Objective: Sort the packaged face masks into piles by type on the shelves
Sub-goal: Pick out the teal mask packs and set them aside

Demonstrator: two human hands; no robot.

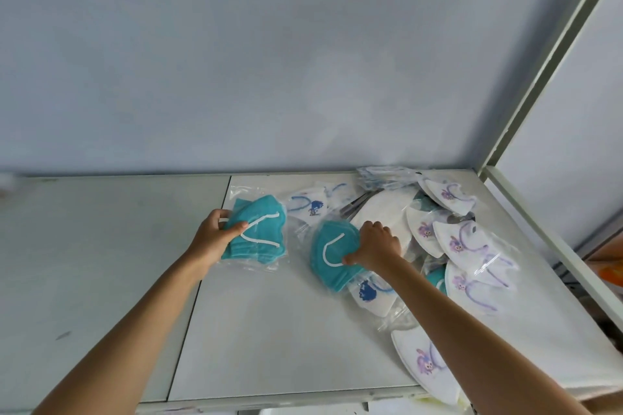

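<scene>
Gripping a small stack of teal masks in clear wrappers, the left hand curls its fingers round the stack's left edge, thumb lying across the top near the white ear loop. The stack sits at the left end of the spread of packets on the white shelf, just right of the seam between two shelf panels. The right hand holds a single teal mask, also wrapped, its thumb pressed on the packet's face and its fingers bent over the upper right edge; this packet lies just beside the stack, a narrow strip of shelf between them. Behind them rests a white mask with a blue print. Further right lies a loose heap: plain white masks, white masks with a purple print overlapping one another toward the shelf's right edge, and another blue-printed one partly under the right forearm. A pale wall rises behind, and a metal upright frames the right side.
</scene>
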